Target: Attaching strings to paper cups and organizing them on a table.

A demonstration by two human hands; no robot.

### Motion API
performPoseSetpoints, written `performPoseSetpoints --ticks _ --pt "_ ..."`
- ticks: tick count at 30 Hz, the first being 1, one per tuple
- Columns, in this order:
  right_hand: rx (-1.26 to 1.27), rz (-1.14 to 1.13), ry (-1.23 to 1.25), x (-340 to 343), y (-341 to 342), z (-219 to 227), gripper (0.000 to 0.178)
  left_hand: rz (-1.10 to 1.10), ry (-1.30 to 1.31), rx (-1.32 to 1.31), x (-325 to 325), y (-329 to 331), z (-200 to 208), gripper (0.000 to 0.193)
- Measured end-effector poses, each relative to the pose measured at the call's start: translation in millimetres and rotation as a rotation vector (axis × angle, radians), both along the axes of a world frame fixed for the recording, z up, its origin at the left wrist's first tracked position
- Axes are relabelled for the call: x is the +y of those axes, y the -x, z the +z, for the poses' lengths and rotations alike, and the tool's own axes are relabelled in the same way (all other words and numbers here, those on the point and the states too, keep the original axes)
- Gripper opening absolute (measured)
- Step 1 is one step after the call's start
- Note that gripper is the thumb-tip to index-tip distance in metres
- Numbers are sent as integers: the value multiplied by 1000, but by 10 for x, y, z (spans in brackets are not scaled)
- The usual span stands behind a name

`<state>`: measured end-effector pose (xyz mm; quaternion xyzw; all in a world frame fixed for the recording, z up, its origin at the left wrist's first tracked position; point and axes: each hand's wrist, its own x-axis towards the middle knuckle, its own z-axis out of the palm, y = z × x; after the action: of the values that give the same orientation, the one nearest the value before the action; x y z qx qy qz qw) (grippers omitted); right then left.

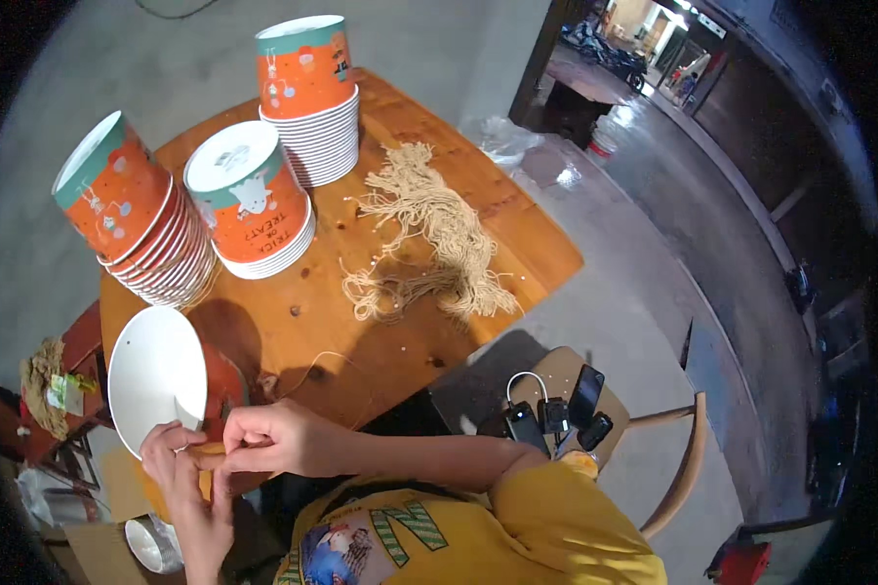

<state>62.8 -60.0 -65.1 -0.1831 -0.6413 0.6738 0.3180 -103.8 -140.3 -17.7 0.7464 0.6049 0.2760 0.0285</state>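
Note:
A paper bucket (156,366), white inside and orange outside, lies tipped at the table's near left edge with its mouth turned toward me. My left hand (187,478) is at its lower rim, fingers bent and closed. Against those fingertips my right hand (268,439) is pinched shut. What lies between the fingers of both hands is too small to make out. A thin tan cord (314,363) loops over the table beside the bucket and passes behind my right wrist. A pile of tan cords (439,229), with small white tips, spreads on the right of the wooden table (302,312).
Three stacks of orange and green buckets stand upside down at the back: left (117,190), middle (249,185) and far (307,73). Cords hang on the left stack. A chair (693,458) on the right carries a phone (585,395) and chargers. Another white container (151,544) sits low left.

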Motion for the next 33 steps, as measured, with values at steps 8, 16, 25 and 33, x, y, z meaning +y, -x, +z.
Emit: performPoseSetpoints --ticks 8,16,25,33 --pt "223 -123 39 -45 150 -135 14 152 -88 -27 -58 231 -131 22" --pt "59 -355 -287 53 87 -243 10 -17 54 -75 204 246 85 24" --pt "91 -522 -491 11 354 -107 17 31 114 -229 189 267 193 32" --pt "98 -532 -500 44 426 -122 17 21 102 -274 220 235 146 33"
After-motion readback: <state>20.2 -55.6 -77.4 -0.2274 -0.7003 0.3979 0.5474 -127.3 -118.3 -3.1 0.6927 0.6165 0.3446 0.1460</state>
